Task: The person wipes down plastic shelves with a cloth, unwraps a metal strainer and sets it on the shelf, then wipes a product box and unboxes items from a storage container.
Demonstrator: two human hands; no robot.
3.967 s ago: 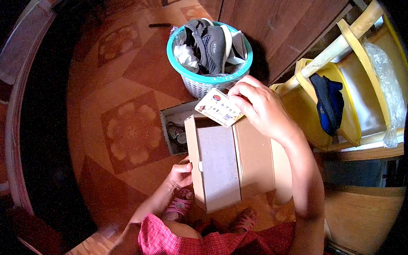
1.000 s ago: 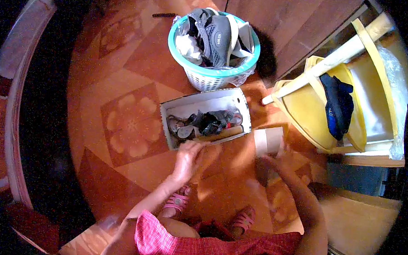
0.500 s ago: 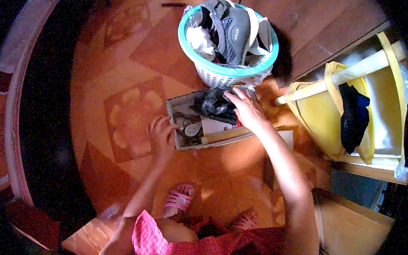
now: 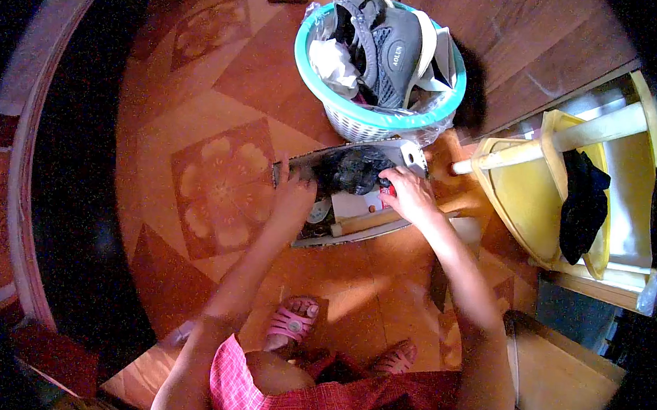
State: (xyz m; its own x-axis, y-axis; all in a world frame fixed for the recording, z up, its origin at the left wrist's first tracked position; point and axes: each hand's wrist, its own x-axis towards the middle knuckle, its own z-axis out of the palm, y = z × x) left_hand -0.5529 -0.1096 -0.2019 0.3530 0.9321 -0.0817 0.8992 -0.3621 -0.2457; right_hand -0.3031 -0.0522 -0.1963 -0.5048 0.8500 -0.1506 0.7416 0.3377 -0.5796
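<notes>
A long, shallow cardboard box lies on the floor in front of me. Inside it are a shiny black bundle, a wooden stick, a pale flat piece and a whitish oval thing. My left hand reaches over the box's left end, fingers stretched and apart, with nothing visible in them. At the box's right side, my right hand has its thumb and fingers closed around a small red item with a dark top, partly hidden by the fingers.
Behind the box stands a white basket with a turquoise rim, holding a grey shoe and crumpled white paper. A yellow shelf rack with a black cloth is at the right. Near my feet lies a cardboard piece.
My left hand has moved up and right over the box's left end. My right hand has shifted from the black bundle down to the red item and closed on it.
</notes>
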